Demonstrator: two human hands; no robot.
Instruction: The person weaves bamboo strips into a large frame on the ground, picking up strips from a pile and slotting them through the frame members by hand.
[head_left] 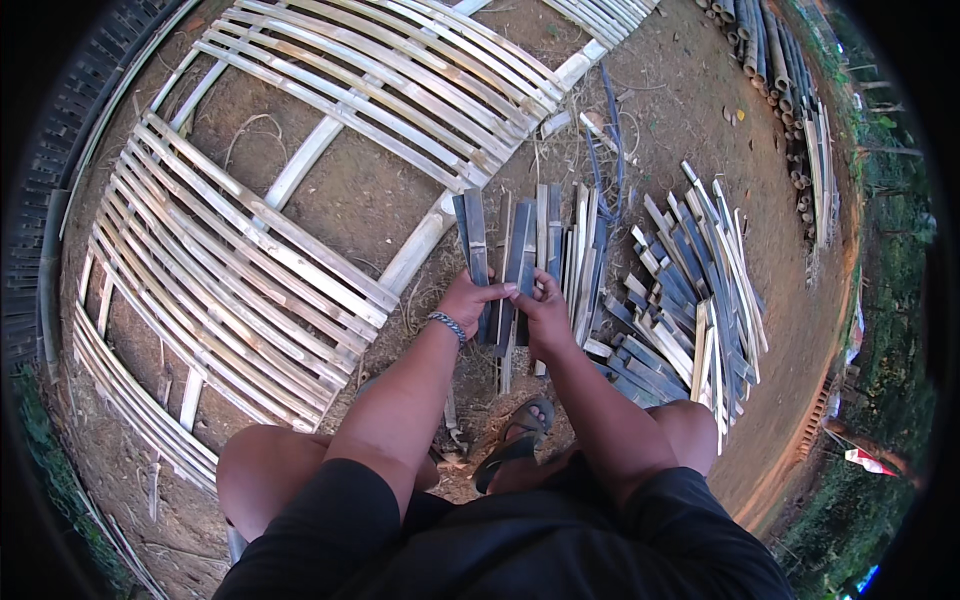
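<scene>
In front of my knees, my left hand (468,303) is closed round dark split bamboo slats (475,235), which stand lengthwise away from me. My right hand (546,318) grips another dark bamboo slat (517,245) just beside them. The two thumbs almost meet between the slats. More bamboo slats (581,245) lie in a row just beyond and right of my right hand. A large fanned heap of cut bamboo slats (680,285) spreads to the right, some dark side up, others pale.
Slatted bamboo panels (230,265) with pale cross strips cover the ground at left and far. Bamboo poles (765,50) are stacked at the far right. A dark cord (612,130) lies beyond the slats. My sandalled foot (525,420) is close below my hands.
</scene>
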